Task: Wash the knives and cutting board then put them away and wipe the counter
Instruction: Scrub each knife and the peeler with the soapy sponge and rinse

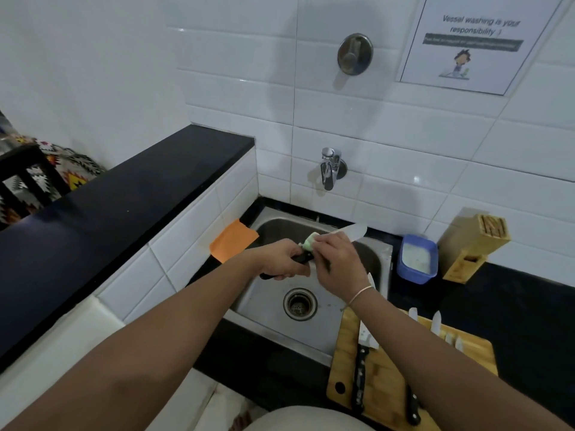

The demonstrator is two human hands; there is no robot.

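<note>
Black worktop at frame centre: over the sink, the left hand grips a knife; right hand fingers pinch a sponge against it. Knife block, blue tub right; cutting board lower right.

A: Hands status?
B: Left hand grips the black handle of a big knife over the sink, blade pointing toward the wall. Right hand pinches a green-white sponge against the blade near the handle.
A: Rest of the knives?
B: Several lie on the wooden cutting board, right of the sink. Knife block and a blue tub sit behind. Orange cloth at the sink's left corner.
</note>
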